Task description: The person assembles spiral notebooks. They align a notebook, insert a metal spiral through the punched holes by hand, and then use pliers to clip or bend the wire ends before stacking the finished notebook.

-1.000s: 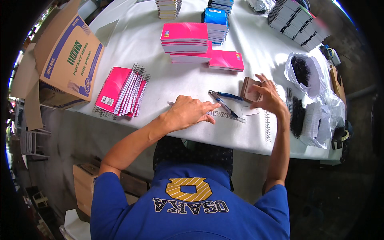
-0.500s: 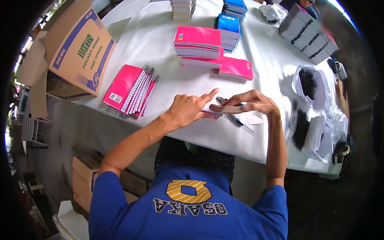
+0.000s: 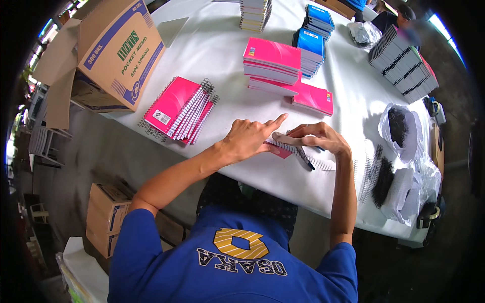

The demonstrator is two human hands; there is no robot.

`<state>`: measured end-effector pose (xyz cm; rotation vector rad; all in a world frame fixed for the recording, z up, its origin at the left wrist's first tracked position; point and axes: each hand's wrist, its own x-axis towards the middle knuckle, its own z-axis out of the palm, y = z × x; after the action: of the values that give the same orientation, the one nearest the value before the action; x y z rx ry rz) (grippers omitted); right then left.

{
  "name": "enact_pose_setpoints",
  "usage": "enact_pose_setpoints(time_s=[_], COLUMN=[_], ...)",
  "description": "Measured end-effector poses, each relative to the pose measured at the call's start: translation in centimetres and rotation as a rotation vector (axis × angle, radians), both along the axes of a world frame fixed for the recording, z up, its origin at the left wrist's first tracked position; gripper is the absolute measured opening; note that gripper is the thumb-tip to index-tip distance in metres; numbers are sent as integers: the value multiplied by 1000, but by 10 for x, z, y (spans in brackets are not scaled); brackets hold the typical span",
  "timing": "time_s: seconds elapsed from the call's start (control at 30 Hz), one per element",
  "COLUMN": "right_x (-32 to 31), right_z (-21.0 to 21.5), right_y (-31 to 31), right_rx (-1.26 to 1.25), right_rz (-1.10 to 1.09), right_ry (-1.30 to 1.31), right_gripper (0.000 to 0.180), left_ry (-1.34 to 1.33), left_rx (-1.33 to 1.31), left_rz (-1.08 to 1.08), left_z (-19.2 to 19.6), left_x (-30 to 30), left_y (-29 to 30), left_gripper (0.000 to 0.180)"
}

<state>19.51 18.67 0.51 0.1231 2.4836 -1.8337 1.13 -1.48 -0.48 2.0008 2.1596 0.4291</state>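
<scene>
My left hand [image 3: 250, 137] is closed on a small pink notebook [image 3: 281, 153], its index finger stretched out above. A metal spiral coil [image 3: 289, 147] lies along the notebook's holed edge, and its loose end trails to the right. My right hand [image 3: 319, 137] is closed, thumb and fingers pressed together on the coil near that edge; the fingertips partly hide the contact. Beneath the coil lies a dark-handled tool [image 3: 306, 159], which looks like pliers, mostly covered by my hand. To the left, several pink spiral notebooks [image 3: 174, 108] lie in an overlapping pile.
Pink notebooks [image 3: 273, 53] and blue notebooks [image 3: 309, 45] stand stacked further back. An open cardboard box [image 3: 118, 60] is at the left. Loose coils [image 3: 373, 169] and plastic bags of coils [image 3: 401, 129] lie right. Far right, near another person [image 3: 386, 21], is a tall notebook stack [image 3: 404, 65].
The view has shifted, so the table's things sit further right. More of the pink cover now shows below my left hand. Both hands keep their hold at the coil and notebook.
</scene>
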Motion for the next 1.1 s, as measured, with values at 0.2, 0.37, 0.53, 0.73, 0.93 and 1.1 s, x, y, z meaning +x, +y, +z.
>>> enact_pose_setpoints(time_s=[0.2,0.37,0.53,0.73,0.93,1.1], right_x=[-18,-19,-25,-29,-35,-40], right_z=[-1,-8,-4,-20,-7,-6], right_y=[-7,-7,-9,-17,-19,-23], right_rx=[155,-196,-91,-443,-88,-268], right_rz=[6,118,47,52,20,73], right_ry=[-92,168,37,297,36,153], right_gripper=[60,57,50,56,60,58], left_ry=[39,-28,-113,-443,-810,-923], left_rx=[-44,-2,133,159,376,412], left_rz=[45,70,47,132,87,97], left_z=[3,5,-8,-21,-41,-46], left_x=[-5,-9,-18,-22,-23,-21], left_y=[-3,-7,-11,-16,-22,-24], left_gripper=[94,94,99,108,108,107])
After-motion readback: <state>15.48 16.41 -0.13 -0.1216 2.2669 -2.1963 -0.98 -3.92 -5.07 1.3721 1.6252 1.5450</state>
